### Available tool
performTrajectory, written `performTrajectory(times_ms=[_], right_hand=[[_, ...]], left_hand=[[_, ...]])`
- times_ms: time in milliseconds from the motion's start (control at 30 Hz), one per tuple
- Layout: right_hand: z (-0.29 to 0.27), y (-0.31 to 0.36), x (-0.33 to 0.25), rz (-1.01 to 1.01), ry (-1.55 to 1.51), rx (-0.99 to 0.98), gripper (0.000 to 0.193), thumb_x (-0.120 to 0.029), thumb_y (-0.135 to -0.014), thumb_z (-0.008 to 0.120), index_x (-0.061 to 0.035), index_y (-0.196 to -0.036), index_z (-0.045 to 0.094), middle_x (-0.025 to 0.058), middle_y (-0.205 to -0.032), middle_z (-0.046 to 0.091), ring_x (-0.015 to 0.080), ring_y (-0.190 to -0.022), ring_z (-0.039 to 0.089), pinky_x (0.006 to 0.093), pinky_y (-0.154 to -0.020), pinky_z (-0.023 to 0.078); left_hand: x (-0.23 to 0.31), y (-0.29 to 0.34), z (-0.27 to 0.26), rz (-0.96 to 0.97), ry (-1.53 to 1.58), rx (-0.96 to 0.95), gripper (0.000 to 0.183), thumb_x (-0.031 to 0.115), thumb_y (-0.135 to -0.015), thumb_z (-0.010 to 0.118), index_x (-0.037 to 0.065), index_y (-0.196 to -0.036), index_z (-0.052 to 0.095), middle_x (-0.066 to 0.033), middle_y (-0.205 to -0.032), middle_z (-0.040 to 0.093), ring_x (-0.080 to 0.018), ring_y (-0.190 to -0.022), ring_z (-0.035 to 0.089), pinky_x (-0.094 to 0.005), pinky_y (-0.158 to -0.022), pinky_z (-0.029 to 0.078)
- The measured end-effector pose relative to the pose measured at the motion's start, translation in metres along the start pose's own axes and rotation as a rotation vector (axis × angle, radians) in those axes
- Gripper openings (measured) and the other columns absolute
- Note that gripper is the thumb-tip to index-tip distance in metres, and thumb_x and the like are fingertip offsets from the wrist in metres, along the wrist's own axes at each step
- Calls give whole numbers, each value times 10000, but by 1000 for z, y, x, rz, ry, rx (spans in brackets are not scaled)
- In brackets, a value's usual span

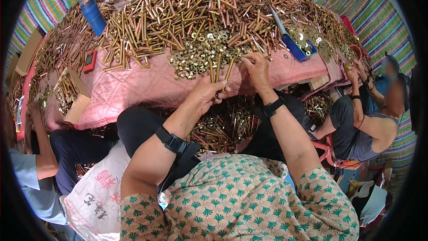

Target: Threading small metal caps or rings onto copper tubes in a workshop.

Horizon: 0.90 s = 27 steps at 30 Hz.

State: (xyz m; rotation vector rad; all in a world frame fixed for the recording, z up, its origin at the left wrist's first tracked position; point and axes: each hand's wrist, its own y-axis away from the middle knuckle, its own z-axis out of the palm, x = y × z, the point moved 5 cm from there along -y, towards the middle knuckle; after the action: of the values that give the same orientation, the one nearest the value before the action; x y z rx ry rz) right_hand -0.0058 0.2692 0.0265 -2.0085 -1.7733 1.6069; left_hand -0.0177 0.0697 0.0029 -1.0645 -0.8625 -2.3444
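Observation:
My left hand [208, 93] is closed around several long brass-coloured bolts [218, 69], which point up and away from me over the front edge of a pink quilted cloth [133, 85]. Just right of them, my right hand [257, 70] has thumb and forefinger pinched together; whatever is between those fingertips is too small to make out. Past both hands lies a heap of small golden hex nuts [191, 60]. Behind the nuts, a wide pile of loose bolts [165, 13] covers much of the work surface.
A blue cylinder [93, 17] and a red device [89, 61] stand left. An open cardboard box [79, 105] holds bolts. At right sits a blue tray [298, 53] with washers. People work at the left [38, 169] and right [374, 129]. More bolts [227, 125] lie below the cloth's edge.

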Motion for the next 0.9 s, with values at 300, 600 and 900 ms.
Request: performTrajectory(times_ms=[300,600,900], right_hand=[[0,20,-32,392,-582,-132,103,-74,-860,629,-8,-935,657,8,-735,619,56,-625,556,194,-550,436],[-8,24,-56,101,-262,-93,123,-15,-831,631,-40,-949,657,37,-819,622,116,-679,577,252,-602,457],[-36,15,-34,73,-61,-27,126,-41,-838,587,-12,-952,632,132,-888,633,259,-813,611,326,-720,483]], left_hand=[[-10,-2,2,-29,-6,-66,116,147,-900,573,81,-988,535,-18,-722,595,-59,-516,473,-193,-433,346],[-14,-3,6,3,98,-90,138,161,-917,574,74,-1023,585,1,-738,577,-54,-521,463,-178,-435,332],[-3,-5,-7,136,90,-14,104,155,-910,586,90,-962,523,-30,-796,606,-65,-573,477,-215,-473,384]])
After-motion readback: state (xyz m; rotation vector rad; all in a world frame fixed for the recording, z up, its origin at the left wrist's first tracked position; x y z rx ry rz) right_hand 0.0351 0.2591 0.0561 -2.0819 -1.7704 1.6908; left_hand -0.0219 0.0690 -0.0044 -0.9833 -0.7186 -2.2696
